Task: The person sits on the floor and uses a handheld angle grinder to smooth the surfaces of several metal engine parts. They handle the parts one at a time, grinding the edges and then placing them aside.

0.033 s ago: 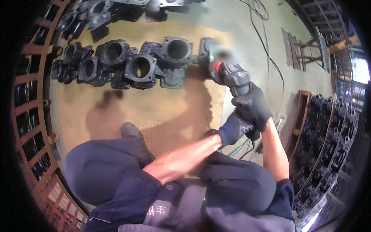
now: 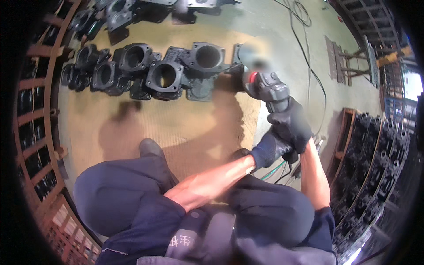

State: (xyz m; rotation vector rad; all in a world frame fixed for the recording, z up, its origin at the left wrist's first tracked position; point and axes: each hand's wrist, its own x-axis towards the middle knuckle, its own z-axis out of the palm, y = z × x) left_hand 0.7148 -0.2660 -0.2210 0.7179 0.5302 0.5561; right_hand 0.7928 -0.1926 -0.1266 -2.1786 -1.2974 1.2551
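Observation:
Both my gloved hands are closed around a grey angle grinder [image 2: 273, 90]. My right hand [image 2: 290, 121] wraps its body just behind the head. Below it, my left hand [image 2: 273, 146] grips the rear part, its fingers partly hidden by the right glove. The grinder's disc end is smeared and lies over the right end of a row of dark metal castings; whether it touches one I cannot tell. Nearest to it on the left is a casting [image 2: 208, 56] with a round bore and square flange. Several similar castings, such as one flanged casting [image 2: 165, 77], stand farther left.
Cardboard sheeting [image 2: 176, 123] covers the floor under the castings. More dark castings [image 2: 152, 11] lie at the far side. A slatted rack [image 2: 37, 119] stands left, stacked dark parts [image 2: 375, 163] right. A black cable [image 2: 311, 66] crosses the floor at far right, near a small stand [image 2: 353, 62].
The whole view has shifted slightly, with the castings and grinder a little farther right in the picture. Both hands keep the same hold on the grinder.

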